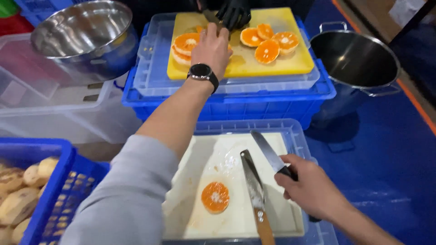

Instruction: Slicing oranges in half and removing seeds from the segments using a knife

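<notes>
Orange half (215,197) between both hands

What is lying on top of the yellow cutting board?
On the yellow cutting board lie several orange halves, cut side up. The left hand and a black-gloved hand cover part of it, so more pieces may be hidden.

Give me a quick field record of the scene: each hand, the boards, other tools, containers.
left hand: reaching onto the yellow board, touching an orange half
right hand: gripping a black-handled knife
white board: one orange half, cut face up
second knife: wooden handle, lying on the white board
gloved hand: another person's, at the yellow board's far edge
orange halves: several on the yellow board
pot: right of the blue crate
bowl: upper left
</notes>
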